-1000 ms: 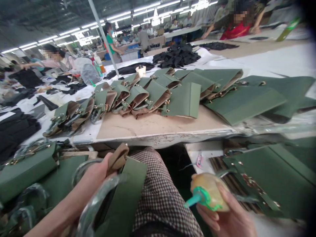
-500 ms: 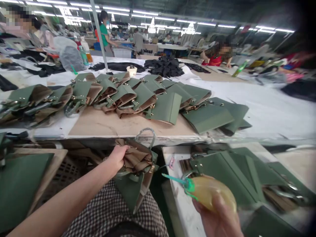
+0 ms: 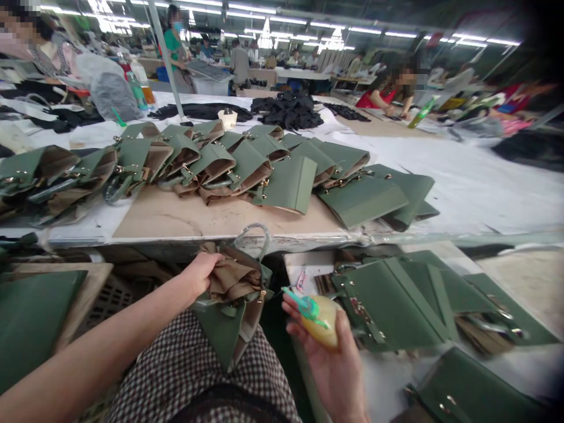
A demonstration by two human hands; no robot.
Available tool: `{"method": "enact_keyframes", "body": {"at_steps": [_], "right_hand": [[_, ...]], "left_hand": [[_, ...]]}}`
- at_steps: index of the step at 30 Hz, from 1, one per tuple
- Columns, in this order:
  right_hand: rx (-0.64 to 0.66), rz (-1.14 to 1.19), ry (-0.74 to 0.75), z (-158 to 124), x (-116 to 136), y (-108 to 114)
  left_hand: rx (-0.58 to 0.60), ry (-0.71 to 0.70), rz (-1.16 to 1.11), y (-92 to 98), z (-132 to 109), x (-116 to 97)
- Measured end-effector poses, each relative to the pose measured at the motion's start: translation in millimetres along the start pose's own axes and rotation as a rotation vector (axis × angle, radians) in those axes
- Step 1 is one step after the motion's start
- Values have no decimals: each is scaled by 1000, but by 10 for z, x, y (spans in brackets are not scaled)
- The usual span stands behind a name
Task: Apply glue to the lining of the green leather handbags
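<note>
On my lap lies a green handbag (image 3: 224, 341) with its brown lining (image 3: 235, 276) bunched up and a plastic-wrapped handle (image 3: 258, 232) standing above it. My left hand (image 3: 203, 273) is closed on the bag at the upper left of the lining. To the right of the bag, my right hand (image 3: 328, 364) holds a squeeze bottle (image 3: 324, 320) of yellowish liquid. The bottle's green nozzle (image 3: 297, 299) points up and left, close to my fingertips and apart from the bag.
Rows of green bags (image 3: 251, 164) lie on the long table ahead. More green bags (image 3: 396, 305) rest on a white surface at my right, near a small pink-handled tool (image 3: 302, 277). A green panel (image 3: 35, 323) lies on a board at left. A person in red (image 3: 370, 100) works across the table.
My right hand has moved left toward the bag and turned the bottle so its nozzle tilts upward. My left hand keeps its hold. The view has shifted slightly.
</note>
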State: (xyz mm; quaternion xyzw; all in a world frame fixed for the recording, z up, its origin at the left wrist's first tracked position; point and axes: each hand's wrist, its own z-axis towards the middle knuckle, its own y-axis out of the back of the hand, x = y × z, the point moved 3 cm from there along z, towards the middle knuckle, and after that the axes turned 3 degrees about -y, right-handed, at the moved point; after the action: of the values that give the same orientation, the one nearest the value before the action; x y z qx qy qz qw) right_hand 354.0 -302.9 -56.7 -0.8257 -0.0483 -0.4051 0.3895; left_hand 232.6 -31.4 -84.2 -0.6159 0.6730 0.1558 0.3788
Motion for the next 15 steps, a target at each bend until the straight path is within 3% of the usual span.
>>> {"method": "enact_keyframes", "body": {"at_steps": [6,10,15], "right_hand": [[171,166,-172,39,-302,-287],[164,252,-85,21,-400,-376],[106,144,24,-93,-438,-477]], "left_hand": [[78,-112,-9,-8,-220,-2],[124,-189,-30,16,-356,-14],[127,-227,-17,82,-427,-53]]}}
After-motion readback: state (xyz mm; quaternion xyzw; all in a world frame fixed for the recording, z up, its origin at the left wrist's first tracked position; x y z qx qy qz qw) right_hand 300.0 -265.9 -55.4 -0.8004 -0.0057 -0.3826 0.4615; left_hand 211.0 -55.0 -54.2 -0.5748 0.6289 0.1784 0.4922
